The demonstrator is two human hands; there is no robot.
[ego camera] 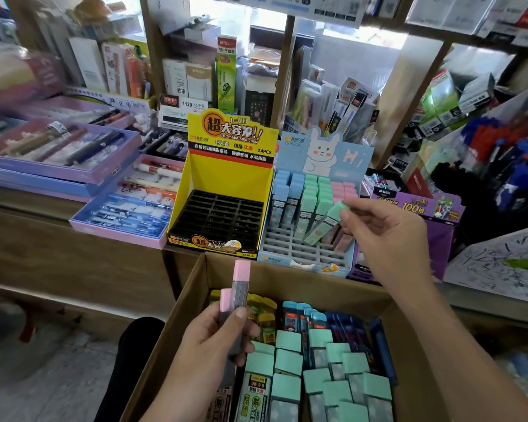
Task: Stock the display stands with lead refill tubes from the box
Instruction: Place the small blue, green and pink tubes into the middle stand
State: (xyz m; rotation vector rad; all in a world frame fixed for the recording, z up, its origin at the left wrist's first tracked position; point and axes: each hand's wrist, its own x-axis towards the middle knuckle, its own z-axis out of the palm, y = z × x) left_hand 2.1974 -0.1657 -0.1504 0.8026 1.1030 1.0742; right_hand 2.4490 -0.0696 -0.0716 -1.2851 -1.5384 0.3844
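My right hand [387,236] pinches a green-capped refill tube [323,223] by its cap, tilted over the blue rabbit display stand [305,260]. That stand holds blue, green and pink tubes in its back rows; its front slots are bare. My left hand [214,339] grips two pink-capped tubes [238,287] upright above the cardboard box [195,281]. The box holds several green, blue and yellow tubes [290,363]. The yellow display stand [223,190] to the left has a black slotted tray with nothing in it.
Purple and blue pen gift boxes [58,153] lie on the wooden counter at left. A purple display box [415,208] stands right of the rabbit stand. Shelves behind are packed with stationery. A scribbled test sheet [500,269] lies at far right.
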